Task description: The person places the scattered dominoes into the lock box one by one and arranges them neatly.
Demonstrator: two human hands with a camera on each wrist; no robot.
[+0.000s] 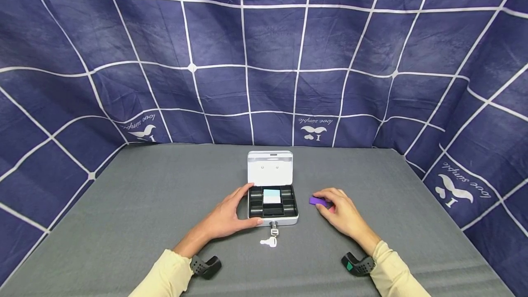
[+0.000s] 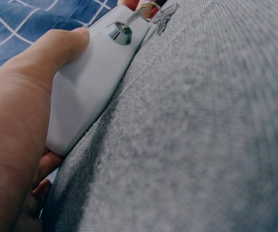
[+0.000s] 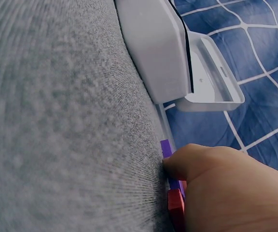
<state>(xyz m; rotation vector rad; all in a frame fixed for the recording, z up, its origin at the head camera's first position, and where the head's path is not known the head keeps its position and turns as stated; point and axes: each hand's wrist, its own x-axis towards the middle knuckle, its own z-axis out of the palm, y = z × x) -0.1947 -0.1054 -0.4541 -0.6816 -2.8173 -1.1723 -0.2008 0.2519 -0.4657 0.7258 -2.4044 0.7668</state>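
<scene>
A small white cash box (image 1: 284, 221) stands on the grey cloth with its lid (image 1: 270, 171) raised. Its black compartment tray (image 1: 290, 201) carries a pale blue and white block (image 1: 271, 196) in the middle. My left hand (image 1: 224, 217) holds the box at its left side, thumb against the front wall and fingers toward the back. Keys (image 1: 269, 241) hang from the front lock (image 2: 121, 34). To the right of the box, my right hand (image 1: 344, 214) pinches a purple block (image 1: 316, 201). A red block (image 3: 176, 208) shows beside the purple one, partly hidden by the hand.
Grey cloth (image 1: 165, 187) covers the table around the box. Behind and at both sides hangs a dark blue curtain (image 1: 268, 90) with white grid lines. A black band (image 1: 206, 267) sits on each wrist.
</scene>
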